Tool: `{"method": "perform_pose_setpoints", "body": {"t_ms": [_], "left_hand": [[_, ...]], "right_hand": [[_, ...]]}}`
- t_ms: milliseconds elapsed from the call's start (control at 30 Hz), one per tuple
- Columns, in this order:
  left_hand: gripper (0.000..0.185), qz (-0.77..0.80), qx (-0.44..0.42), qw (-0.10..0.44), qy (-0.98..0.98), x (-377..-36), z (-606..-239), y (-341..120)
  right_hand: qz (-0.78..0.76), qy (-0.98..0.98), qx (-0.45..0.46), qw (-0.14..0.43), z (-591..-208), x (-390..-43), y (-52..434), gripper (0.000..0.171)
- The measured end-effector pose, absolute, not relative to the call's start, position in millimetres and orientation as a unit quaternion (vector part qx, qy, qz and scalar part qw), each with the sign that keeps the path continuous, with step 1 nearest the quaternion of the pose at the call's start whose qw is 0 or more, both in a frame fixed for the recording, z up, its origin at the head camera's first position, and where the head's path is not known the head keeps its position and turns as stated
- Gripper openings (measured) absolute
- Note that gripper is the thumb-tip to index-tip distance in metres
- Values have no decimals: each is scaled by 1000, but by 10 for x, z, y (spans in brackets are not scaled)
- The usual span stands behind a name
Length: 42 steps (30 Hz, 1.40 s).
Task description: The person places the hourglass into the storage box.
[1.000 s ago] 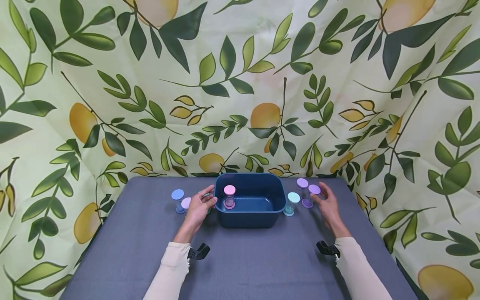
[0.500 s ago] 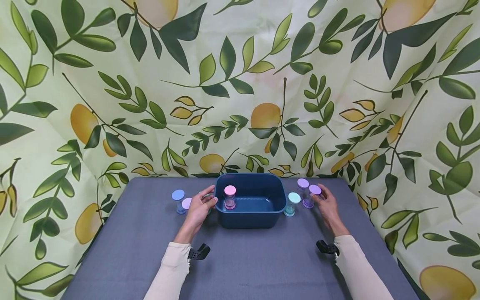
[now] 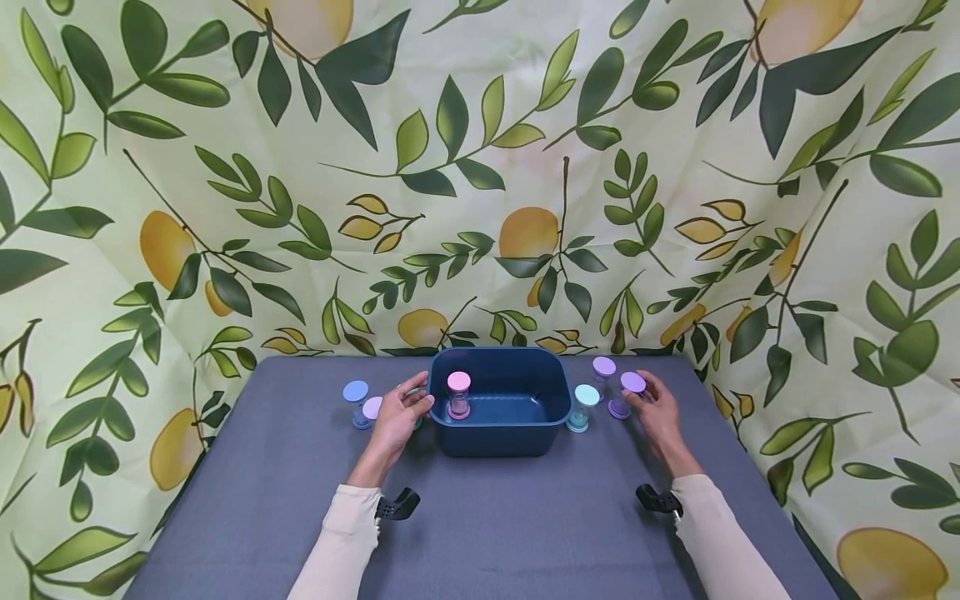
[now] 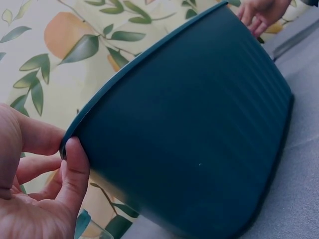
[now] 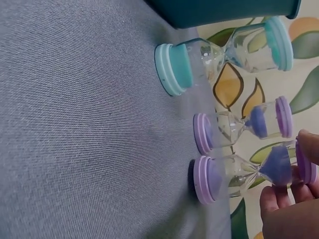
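1. Timer, purple, now tilts in my right hand, which pinches its top, near the bin.
2. Left hand still grips the bin's rim; a pick-up looks underway.

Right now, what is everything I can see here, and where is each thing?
Bin: one, dark blue, table centre.
Pink timer: one, inside bin, left.
Teal timer: one, right of bin.
Purple timers: two, right of bin; the far one stands free, the near one is held.
Blue timer: one, left of bin.
Lilac timer: one, behind left hand.
Table: grey cloth.
Backdrop: leaf-and-lemon print.
Left hand: grips bin rim.
Right hand: fingers on near purple timer.
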<state>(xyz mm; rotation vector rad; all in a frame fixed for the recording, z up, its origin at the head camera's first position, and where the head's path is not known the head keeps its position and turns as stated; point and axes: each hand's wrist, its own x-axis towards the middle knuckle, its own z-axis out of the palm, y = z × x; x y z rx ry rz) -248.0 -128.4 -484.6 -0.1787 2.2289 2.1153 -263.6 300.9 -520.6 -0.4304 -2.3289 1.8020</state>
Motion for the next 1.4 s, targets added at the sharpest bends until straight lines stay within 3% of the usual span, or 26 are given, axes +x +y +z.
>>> {"method": "perform_pose_setpoints", "body": {"t_ms": [1400], "left_hand": [[51, 693, -61, 34, 718, -2467, -4874, -1285]], "right_hand": [[558, -806, -99, 171, -4358, -1941, 2736, 56]]}}
